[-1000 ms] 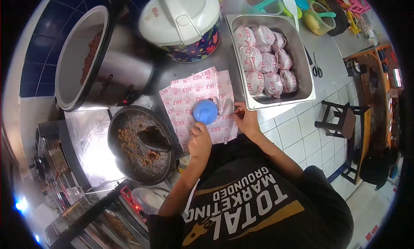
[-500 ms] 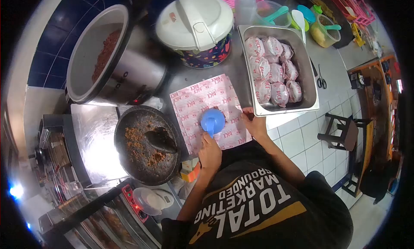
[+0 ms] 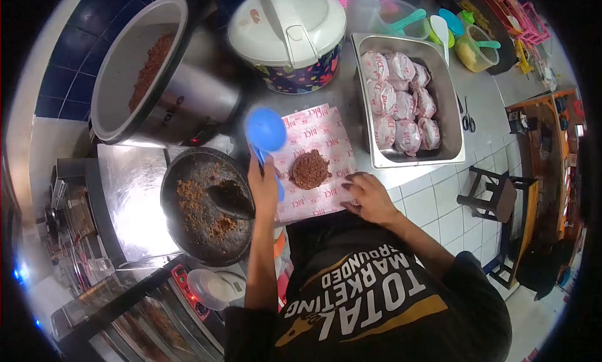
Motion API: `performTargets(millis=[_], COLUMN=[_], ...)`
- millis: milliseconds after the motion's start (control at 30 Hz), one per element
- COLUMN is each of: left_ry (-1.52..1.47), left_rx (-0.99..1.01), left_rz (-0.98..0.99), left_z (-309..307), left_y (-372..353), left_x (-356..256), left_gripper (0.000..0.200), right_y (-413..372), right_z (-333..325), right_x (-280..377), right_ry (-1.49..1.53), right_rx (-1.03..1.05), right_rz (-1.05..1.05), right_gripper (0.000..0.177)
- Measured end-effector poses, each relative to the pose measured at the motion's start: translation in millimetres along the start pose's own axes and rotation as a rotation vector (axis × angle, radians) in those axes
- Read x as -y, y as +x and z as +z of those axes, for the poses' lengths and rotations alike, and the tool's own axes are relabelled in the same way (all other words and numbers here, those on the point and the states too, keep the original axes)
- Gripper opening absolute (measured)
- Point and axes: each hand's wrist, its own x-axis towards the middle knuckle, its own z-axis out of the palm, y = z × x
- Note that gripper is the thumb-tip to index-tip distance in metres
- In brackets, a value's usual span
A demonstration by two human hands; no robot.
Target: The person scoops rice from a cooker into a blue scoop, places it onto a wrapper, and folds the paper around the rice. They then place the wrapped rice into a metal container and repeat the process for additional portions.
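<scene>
A round mound of brown rice-like food (image 3: 310, 169) lies uncovered on a stack of pink printed paper (image 3: 326, 133). My left hand (image 3: 263, 180) is closed round the handle of a blue ladle (image 3: 266, 128), whose bowl is over the paper's left edge. At the paper's lower right edge, my right hand (image 3: 370, 199) rests with its fingers apart, holding nothing. To the left of the paper, a dark stone mortar (image 3: 188, 236) holds reddish-brown paste and a pestle (image 3: 229, 200).
Several wrapped bundles (image 3: 401, 105) lie in a steel tray (image 3: 448, 127) at the right. A lidded container (image 3: 282, 29) stands behind the paper. An open cooker (image 3: 194, 101) with brown food is at the left. Scissors (image 3: 466, 117) lie right of the tray.
My left hand has lifted the blue ladle off the food and moved it left, uncovering the mound. My right hand has shifted slightly down, its fingers now more spread.
</scene>
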Motion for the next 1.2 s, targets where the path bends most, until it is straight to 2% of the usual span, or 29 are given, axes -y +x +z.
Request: performTargets(millis=[33, 67, 100, 133, 200, 233, 367, 433, 533, 667, 733, 800, 867, 967, 1067, 1200], left_ry=[0.036, 0.073, 0.11, 0.108, 0.498, 0.39, 0.469, 0.747, 0.805, 0.847, 1.049, 0.973, 0.778, 0.823, 0.79, 0.789], left_rx=[-0.049, -0.063, -0.079, -0.074, -0.18, -0.293, -0.372, -0.39, -0.326, -0.383, -0.258, -0.007, 0.439, 0.553, 0.57, 0.576], left_rz=[0.117, 0.134, 0.153, 0.15, 0.112, 0.199, 0.217, 0.323, 0.218, 0.228, 0.35, 0.533, 0.553, 0.584, 0.639, 0.602], left_z=[2.5, 4.1, 7.1, 10.2, 16.6, 25.5, 31.2, 26.3, 20.8, 27.9, 29.8, 22.3, 13.0, 12.6, 12.7, 14.4], left_y=[18.3, 33.6, 45.8, 54.9, 66.1, 70.4, 73.3, 76.9, 75.5, 55.0, 12.9, -32.6, -68.6, -94.1, -92.2, -88.6], left_x=[18.3, 31.6, 36.6, 41.8, 50.5, 56.9, 56.7, 63.4, 62.9, 43.4, 0.6, -14.0, -18.1, 9.1, 25.4, 24.4], left_gripper=[0.026, 0.026, 0.027, 0.027, 0.028, 0.026, 0.023, 0.022, 0.023, 0.025, 0.027, 0.027, 0.025, 0.017, 0.01, 0.011], right_y=[0.3, 0.4, 0.3, 0.8, 1.6, 2.4, 3.2, 1.5, 1.9, 0.7, -2.0, -4.4, -3.3, -2.0, -3.6, -6.2], right_z=[2.2, 3.0, 2.9, 5.4, 10.5, 10.3, 9.1, 10.1, 10.0, 9.6, 9.7, 13.0, 11.7, 3.6, 3.4, 4.5], right_x=[-4.8, -9.3, -11.9, -15.7, -20.3, -21.2, -19.1, -20.2, -17.9, -18.3, -18.8, -19.1, -20.1, -16.4, -15.7, -17.1], right_ry=[-0.015, -0.03, -0.064, -0.065, -0.161, -0.16, -0.146, -0.141, -0.112, -0.123, -0.117, -0.025, -0.007, 0.001, -0.003, 0.033], right_rx=[0.096, 0.192, 0.286, 0.289, 0.396, 0.399, 0.361, 0.357, 0.346, 0.386, 0.43, 0.27, 0.276, 0.292, 0.306, 0.285], right_rz=[-0.125, -0.251, -0.254, -0.248, -0.3, -0.296, -0.319, -0.322, -0.326, -0.299, -0.252, -0.177, -0.164, -0.167, -0.174, -0.16], right_gripper=[0.038, 0.038, 0.038, 0.038, 0.033, 0.033, 0.027, 0.024, 0.019, 0.015, 0.014, 0.015, 0.017, 0.02, 0.024, 0.028])
